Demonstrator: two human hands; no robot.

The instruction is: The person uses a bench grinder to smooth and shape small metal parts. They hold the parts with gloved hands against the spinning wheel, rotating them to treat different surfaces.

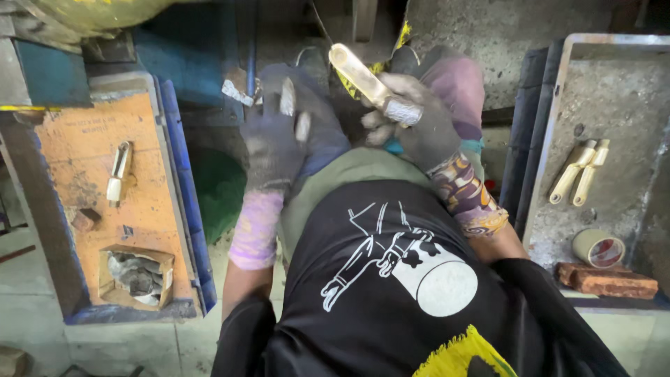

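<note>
A person in a black printed shirt sits low in a dim workshop with a worn concrete floor, worn grey work gloves on both hands. The right hand (pixel 412 119) is closed around a pale cream cylindrical handle piece with a silvery knurled end (pixel 373 84), held tilted up and away above the lap. The left hand (pixel 279 132) is spread open, palm down, fingers loosely extended, gripping nothing; it hovers just beside the right, over the knees.

To the person's left lies an orange board in a blue-edged tray (pixel 77 153), serving as a counter. On it are one cream-and-metal handle piece (pixel 118 171), one small brown block (pixel 84 218) and one open cardboard box of dark grey scraps (pixel 136 277).

To the right sits a grey, dusty metal tray (pixel 614 98). It carries two cream handle pieces (pixel 579 171) lying side by side and touching, one roll of tan tape (pixel 598 248), and one reddish brick (pixel 606 281) at its near edge.
</note>
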